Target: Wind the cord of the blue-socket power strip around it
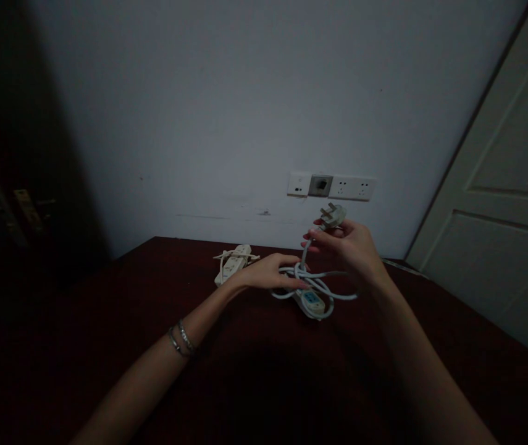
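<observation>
My right hand (351, 247) is raised above a dark red table (106, 346) and pinches the white cable just below a three-pin plug (332, 216). The cable (319, 285) hangs down in loose coils onto a white power strip with a blue label (312, 303) lying on the table. My left hand (270, 272) rests on the coils with its fingers curled around the cable near the strip. Thin bracelets sit on my left wrist.
A second white power strip (233, 262), bound with its own cord, lies further back on the table. Wall sockets (333, 185) sit on the white wall behind. A pale door (499, 216) stands at the right, a dark door at the left.
</observation>
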`<state>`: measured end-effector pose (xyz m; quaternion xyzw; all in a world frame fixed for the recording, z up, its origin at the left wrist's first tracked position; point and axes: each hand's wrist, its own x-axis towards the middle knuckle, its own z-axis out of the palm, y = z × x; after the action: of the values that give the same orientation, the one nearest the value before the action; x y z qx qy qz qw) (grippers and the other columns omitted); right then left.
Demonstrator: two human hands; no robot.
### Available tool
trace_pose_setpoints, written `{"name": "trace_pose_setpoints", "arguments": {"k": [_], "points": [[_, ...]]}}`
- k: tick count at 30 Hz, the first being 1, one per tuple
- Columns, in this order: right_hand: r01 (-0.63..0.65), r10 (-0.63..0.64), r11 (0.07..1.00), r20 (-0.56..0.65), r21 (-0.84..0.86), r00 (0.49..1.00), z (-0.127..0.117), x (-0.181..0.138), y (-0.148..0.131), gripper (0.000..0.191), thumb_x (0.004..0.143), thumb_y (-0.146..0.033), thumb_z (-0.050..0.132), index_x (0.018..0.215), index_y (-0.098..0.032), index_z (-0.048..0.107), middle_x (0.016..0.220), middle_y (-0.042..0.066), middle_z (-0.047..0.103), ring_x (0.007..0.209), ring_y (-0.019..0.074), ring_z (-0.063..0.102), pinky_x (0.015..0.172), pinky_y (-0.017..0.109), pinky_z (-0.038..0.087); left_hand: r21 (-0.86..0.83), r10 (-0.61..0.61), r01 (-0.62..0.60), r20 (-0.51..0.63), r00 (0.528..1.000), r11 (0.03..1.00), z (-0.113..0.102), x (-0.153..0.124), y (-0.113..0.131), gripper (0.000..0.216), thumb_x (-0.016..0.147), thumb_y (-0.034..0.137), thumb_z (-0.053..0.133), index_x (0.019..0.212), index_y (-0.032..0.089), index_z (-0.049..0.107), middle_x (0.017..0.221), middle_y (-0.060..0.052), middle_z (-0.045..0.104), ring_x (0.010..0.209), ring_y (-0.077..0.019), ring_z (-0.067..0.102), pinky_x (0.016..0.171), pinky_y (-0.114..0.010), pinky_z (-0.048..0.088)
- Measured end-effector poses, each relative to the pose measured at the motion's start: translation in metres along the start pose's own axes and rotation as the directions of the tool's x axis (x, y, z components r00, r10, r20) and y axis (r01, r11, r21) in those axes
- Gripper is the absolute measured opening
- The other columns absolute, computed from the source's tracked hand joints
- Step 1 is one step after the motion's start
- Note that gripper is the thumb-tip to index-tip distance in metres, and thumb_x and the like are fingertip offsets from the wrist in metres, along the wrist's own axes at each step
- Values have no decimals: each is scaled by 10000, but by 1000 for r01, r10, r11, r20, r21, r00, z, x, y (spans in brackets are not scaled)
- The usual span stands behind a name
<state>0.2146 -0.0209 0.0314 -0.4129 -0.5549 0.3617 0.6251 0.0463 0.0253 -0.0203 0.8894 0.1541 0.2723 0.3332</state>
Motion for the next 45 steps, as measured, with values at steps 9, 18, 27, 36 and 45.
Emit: {"name": "trace_pose_setpoints", "arguments": {"k": [9, 18, 27, 36, 45], "points": [[2, -4, 991, 9, 134, 1000, -8, 4, 0, 462, 535, -241, 775, 902, -174, 502, 747, 55, 668, 785, 237, 666, 684, 347, 562, 562, 227, 5, -342, 912, 827, -21, -4, -16, 248, 725, 216, 610, 968, 171, 627, 1141, -103, 540, 1102, -227, 468, 949, -438, 367], [21, -28, 996, 80, 86, 996, -11, 12, 16, 325, 599, -362, 739, 749, -173, 522, 714, 46, 672, 710, 209, 664, 678, 351, 540, 349, 108, -61, -117, 987, 935, -35, -8, -8, 217, 792, 212, 503, 980, 171, 604, 1052, -79, 602, 1042, -201, 515, 929, -391, 387], [57, -50, 986, 48, -154, 998, -12, 12, 17, 308, 578, -372, 745, 698, -142, 578, 619, 46, 631, 563, 182, 647, 568, 297, 528, 120, -112, 105, 55, 992, 987, -43, -12, -6, 259, 746, 253, 550, 954, 129, 641, 949, -72, 648, 885, -179, 578, 824, -323, 429], [23, -21, 999, 71, -27, 997, -10, 8, 13, 320, 543, -315, 776, 720, -147, 569, 611, 16, 620, 546, 166, 639, 564, 294, 537, 169, -114, 92, 123, 986, 981, -35, -10, -1, 398, 670, 314, 708, 1042, 187, 647, 1017, -48, 650, 940, -181, 572, 856, -304, 398], [87, -32, 974, 254, -208, 967, -12, 11, 19, 243, 589, -312, 733, 703, -178, 566, 625, 6, 631, 588, 144, 611, 592, 290, 482, 269, -64, 23, 144, 987, 963, -30, -7, -9, 364, 671, 310, 711, 1006, 177, 662, 942, -59, 628, 868, -173, 561, 777, -284, 413]]}}
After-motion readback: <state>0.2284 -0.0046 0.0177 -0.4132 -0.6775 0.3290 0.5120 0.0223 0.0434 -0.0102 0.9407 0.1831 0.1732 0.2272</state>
